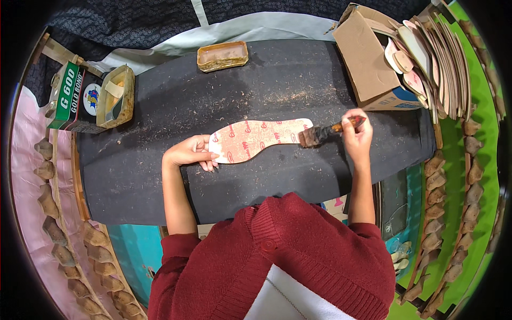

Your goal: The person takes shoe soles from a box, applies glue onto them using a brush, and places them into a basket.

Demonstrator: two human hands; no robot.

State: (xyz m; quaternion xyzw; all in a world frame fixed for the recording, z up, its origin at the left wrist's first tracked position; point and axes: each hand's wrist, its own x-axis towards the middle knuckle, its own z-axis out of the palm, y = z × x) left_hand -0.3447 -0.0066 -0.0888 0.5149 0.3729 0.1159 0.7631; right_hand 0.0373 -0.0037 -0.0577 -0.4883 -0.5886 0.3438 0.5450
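Your left hand (193, 153) had its fingers pinched on the wide end of a flat, pinkish, red-printed sole piece (256, 140) over the black cloth-covered table (224, 194); your right hand (357, 134) gripped a dark, gunky brush (332, 131) by the far end, contact kinda hard to tell.

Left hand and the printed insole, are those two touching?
Touching. The head view shows it: the left hand holds the printed insole at its broad left end, thumb tip lying over the upper face.
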